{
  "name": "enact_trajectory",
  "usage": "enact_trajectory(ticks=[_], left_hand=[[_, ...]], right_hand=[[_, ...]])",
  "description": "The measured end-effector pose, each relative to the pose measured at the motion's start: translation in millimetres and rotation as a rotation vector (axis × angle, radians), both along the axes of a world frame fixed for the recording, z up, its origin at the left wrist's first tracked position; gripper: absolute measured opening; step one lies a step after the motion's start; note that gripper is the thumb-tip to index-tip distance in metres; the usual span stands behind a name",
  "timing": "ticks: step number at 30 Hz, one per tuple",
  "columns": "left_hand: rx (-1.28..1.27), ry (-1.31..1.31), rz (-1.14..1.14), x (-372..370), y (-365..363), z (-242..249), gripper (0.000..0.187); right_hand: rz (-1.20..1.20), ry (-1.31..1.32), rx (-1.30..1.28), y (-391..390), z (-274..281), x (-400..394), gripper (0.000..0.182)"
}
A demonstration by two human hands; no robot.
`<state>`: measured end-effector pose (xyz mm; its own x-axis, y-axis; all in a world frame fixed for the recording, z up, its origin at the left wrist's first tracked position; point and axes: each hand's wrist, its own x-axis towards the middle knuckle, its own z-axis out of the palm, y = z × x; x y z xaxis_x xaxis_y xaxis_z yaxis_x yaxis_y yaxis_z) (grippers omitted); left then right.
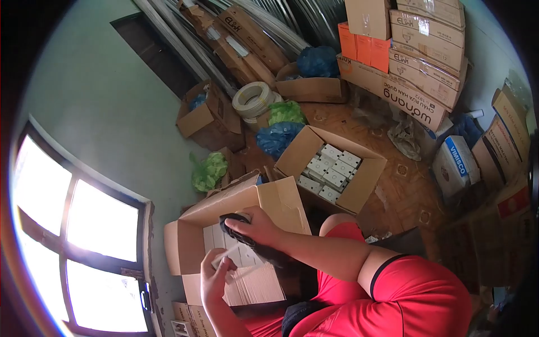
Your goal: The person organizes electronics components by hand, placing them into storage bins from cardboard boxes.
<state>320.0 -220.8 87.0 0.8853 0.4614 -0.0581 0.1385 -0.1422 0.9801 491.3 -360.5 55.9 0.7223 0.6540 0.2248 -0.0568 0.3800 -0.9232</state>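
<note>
My right hand is closed around a dark, cloth-like bundle that hangs down past the wrist. Below it, my left hand has thumb and fingertips curled together, with a thin, clear, plastic-like strip at them; its kind is too blurred to tell. Both hands are over an open cardboard box with raised flaps. Rows of pale boxes show inside it, partly hidden by my hands.
Beyond stands a second open carton with several white switch-like boxes. Green bags, a blue bag and a white coil lie behind. Cartons are stacked at right; a window is left.
</note>
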Motion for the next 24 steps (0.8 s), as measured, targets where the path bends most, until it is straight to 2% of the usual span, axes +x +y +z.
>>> enact_trajectory(ticks=[2, 3, 5, 7, 8, 9, 10, 12, 13, 16, 17, 20, 21, 22, 23, 24], left_hand=[[-0.152, 0.029, 0.080, -2.7, -9.8, 1.9, 0.022], [-0.167, -0.039, 0.143, -1.2, -14.7, -1.1, 0.014], [-0.242, -0.231, 0.326, 0.5, -4.5, -12.7, 0.013], [-0.289, -0.371, 0.516, 7.3, -0.5, -13.0, 0.016], [-0.281, -0.383, 0.541, 9.1, -2.9, -15.4, 0.016], [-0.274, -0.396, 0.572, 12.7, -15.6, -8.5, 0.017], [-0.268, -0.411, 0.609, 14.4, -25.4, -2.4, 0.017], [-0.236, -0.341, 0.519, 13.1, -36.0, 8.6, 0.021], [-0.245, -0.348, 0.474, 6.9, -27.8, 2.3, 0.020], [-0.211, -0.287, 0.365, -10.9, -20.0, -2.3, 0.019], [-0.191, -0.250, 0.333, -14.1, -19.6, 0.0, 0.019], [-0.289, -0.302, 0.458, -11.0, -34.2, 1.4, 0.016], [-0.295, -0.325, 0.486, -9.4, -40.2, -4.3, 0.016], [-0.295, -0.353, 0.512, -4.8, -44.1, -15.3, 0.016], [-0.384, -0.431, 0.505, -2.0, -47.8, -31.0, 0.017], [-0.365, -0.429, 0.546, 3.4, -59.4, -31.7, 0.019]], right_hand=[[-0.057, 0.016, -0.033, -1.3, 3.2, -2.7, 0.034], [0.012, 0.029, 0.024, 3.2, -3.3, -2.0, 0.036], [0.149, 0.055, 0.133, 17.8, -23.9, -4.3, 0.043], [0.235, -0.058, 0.197, 19.9, -23.9, -15.9, 0.047], [0.284, -0.119, 0.227, 20.8, -23.8, -20.1, 0.051], [0.278, -0.287, 0.276, 21.2, -24.9, -22.3, 0.074], [0.250, -0.301, 0.290, 16.3, -18.6, -25.7, 0.081], [0.214, -0.322, 0.321, 2.7, -9.6, -33.6, 0.096], [0.201, -0.429, 0.188, 0.4, -7.7, -29.9, 0.109], [0.216, -0.582, 0.108, -11.5, 11.6, -24.1, 0.109], [0.142, -0.612, 0.097, -13.9, 16.7, -26.2, 0.102], [0.131, -0.494, 0.002, -13.6, 13.9, -35.2, 0.089], [0.024, -0.511, 0.015, -8.9, 5.5, -35.6, 0.078], [0.004, -0.431, -0.035, -9.2, 8.3, -35.5, 0.061], [-0.013, -0.408, -0.069, -11.3, 4.6, -31.9, 0.049], [-0.034, -0.385, -0.108, -10.5, -0.2, -30.2, 0.038]])
